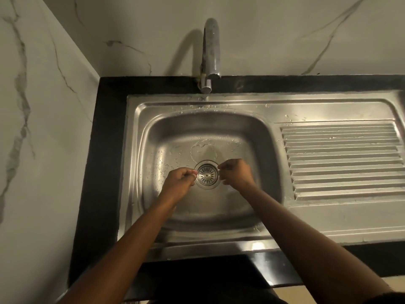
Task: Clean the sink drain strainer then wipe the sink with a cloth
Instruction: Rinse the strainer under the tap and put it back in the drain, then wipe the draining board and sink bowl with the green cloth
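Step in hand, as judged: strainer cleaning, right at the start. The strainer [207, 175] is seated in the drain at the middle of the sink [153, 132] floor and has not yet been lifted out. On its left the left hand [180, 179] is placed, on its right the right hand [236, 174]. Fingers on both are curled in, with the tips at the drain flange edge.

Grip state: curled tight on both sides. Whether the strainer rim is actually pinched can't be told from this angle, and nothing else is seen held.

No stream is seen from the tap [210, 51]. Droplets are scattered over the basin floor and back rim. No cloth is in view, so the wipe step is judged not started.

Next move, as judged: purchase is needed under the strainer rim from both sides, then a straight lift so it isn't jammed in the drain. Wet metal may be slippery. A cloth will have to be fetched afterwards.
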